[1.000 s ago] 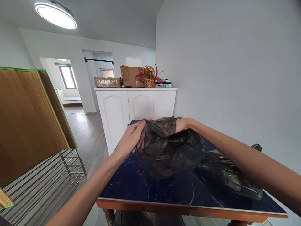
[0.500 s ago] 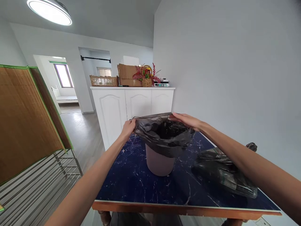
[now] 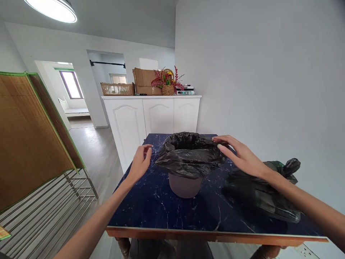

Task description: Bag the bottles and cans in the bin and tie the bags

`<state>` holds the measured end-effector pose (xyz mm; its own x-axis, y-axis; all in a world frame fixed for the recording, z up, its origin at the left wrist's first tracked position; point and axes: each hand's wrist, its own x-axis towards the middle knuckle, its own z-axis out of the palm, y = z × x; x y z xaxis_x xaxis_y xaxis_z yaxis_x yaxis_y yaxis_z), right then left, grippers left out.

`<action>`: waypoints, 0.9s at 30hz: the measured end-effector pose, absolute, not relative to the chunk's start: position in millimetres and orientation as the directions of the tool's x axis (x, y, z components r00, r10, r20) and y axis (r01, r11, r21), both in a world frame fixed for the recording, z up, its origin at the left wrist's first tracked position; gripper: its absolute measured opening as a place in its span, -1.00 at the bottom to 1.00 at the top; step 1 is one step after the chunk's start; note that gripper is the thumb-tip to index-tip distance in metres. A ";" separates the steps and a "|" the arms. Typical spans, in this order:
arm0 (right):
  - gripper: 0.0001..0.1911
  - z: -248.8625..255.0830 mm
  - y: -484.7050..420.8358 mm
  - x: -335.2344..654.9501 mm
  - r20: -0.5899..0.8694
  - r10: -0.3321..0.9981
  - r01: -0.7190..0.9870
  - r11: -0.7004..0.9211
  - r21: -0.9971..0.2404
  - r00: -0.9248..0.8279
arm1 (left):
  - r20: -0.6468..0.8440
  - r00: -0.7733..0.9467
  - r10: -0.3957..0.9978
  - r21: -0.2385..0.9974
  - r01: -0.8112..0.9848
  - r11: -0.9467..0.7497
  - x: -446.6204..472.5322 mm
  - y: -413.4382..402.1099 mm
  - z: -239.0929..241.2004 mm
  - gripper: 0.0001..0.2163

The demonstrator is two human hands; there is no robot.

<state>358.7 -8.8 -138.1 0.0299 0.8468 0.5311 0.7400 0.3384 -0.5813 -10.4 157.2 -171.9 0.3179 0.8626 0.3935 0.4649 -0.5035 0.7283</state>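
A black trash bag (image 3: 185, 160) lines a greyish-pink trash can (image 3: 185, 186), its edge folded down over the rim all round and its mouth open. The can stands upright on a dark blue marbled table (image 3: 151, 212). My left hand (image 3: 141, 160) hovers to the left of the bag, apart from it, with thumb and fingers spread and nothing held. At the bag's right edge is my right hand (image 3: 238, 153), fingers apart, the fingertips at or just touching the plastic. Whether they press on it is hard to see.
A knotted, filled black bag (image 3: 258, 194) lies on the table's right side, beneath my right forearm. Behind the table stands a white cabinet (image 3: 159, 117) bearing cardboard boxes and a flower basket (image 3: 168, 89). To the left is a metal rack (image 3: 54, 212); a wall rises on the right.
My left hand has let go of the bag's edge and drawn back left. The raised far edge has dropped down around the rim. My right hand has loosened and shifted right.
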 end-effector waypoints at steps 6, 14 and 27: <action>-0.69 -145.1 -45.7 339.0 0.737 0.600 0.873 0.486 -0.026 -0.312 | 0.628 0.582 0.516 0.364 0.366 -0.856 -10.2 107.7 -176.7 -0.71; -0.83 -198.5 -43.3 335.3 0.445 0.689 0.808 0.568 0.158 -0.572 | 0.460 0.882 0.105 -0.220 0.228 -0.949 -4.1 106.0 -224.4 -0.75; -0.56 -128.2 -41.9 307.7 0.645 0.631 0.841 0.540 0.032 -0.430 | 0.260 0.710 0.654 0.468 0.499 -0.729 -42.5 113.3 -277.9 -0.58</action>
